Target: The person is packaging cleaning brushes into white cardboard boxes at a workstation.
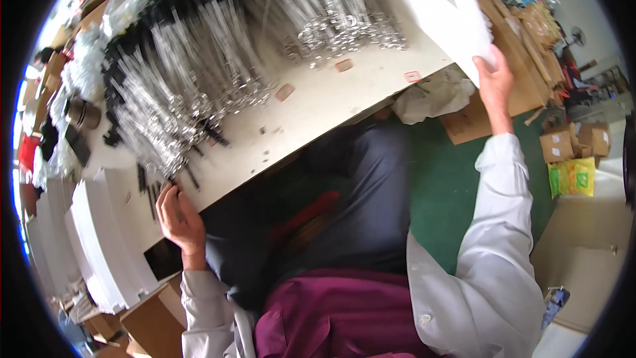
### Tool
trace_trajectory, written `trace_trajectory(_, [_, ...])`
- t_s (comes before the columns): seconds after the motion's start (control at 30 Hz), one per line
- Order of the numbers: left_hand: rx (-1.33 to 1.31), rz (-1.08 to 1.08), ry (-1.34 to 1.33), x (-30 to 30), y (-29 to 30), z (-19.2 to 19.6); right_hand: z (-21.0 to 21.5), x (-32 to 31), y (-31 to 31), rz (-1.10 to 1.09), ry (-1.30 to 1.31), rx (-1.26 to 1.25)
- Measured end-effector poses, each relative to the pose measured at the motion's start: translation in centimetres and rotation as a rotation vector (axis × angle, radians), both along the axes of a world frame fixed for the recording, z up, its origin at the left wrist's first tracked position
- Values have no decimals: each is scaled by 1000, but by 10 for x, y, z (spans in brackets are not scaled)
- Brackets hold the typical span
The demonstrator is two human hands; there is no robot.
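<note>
My right hand [495, 83] grips the near end of a long white tray-like piece [467, 10], thumb on top, at the right end of the table. The piece is blurred, and its far end runs out of view. My left hand [181, 220] rests at the table's front edge on the left, its fingers stretched out and holding nothing that I can see. Just beyond its fingertips is a big bunch of thin metal rods [192, 66] with shiny ends, laid in rows. Several short black sticks [154, 199] lie beside that hand.
More shiny rods [338, 16] lie farther back on the white table [311, 109]. Stacked white trays [106, 238] stand at the left. Right of the table are flattened cardboard [513, 59], a white plastic bag [434, 96] and small boxes [563, 144] above a green floor.
</note>
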State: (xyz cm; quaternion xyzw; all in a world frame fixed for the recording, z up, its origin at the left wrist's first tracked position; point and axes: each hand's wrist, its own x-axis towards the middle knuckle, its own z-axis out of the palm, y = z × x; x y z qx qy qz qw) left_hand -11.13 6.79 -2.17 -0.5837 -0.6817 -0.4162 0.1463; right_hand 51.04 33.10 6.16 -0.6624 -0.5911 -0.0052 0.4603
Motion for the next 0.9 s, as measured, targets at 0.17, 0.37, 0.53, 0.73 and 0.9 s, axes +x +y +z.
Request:
trace_trajectory(0.17, [32,-184,181,32,-15,49,37,-119,-72,495,-39,23])
trace_trajectory(0.37, [-93,-606,263,109,-1,125,33,-221,-129,1049,-334,-65])
trace_trajectory(0.53, [-417,-536,288,121,32,105,15,-265,-139,1250,-437,-50])
trace_trajectory(0.73, [-502,-570,179,119,45,85,-5,-285,-133,1272,-473,-28])
trace_trajectory(0.9, [-504,-431,221,107,50,76,-3,-287,-137,996,-405,19])
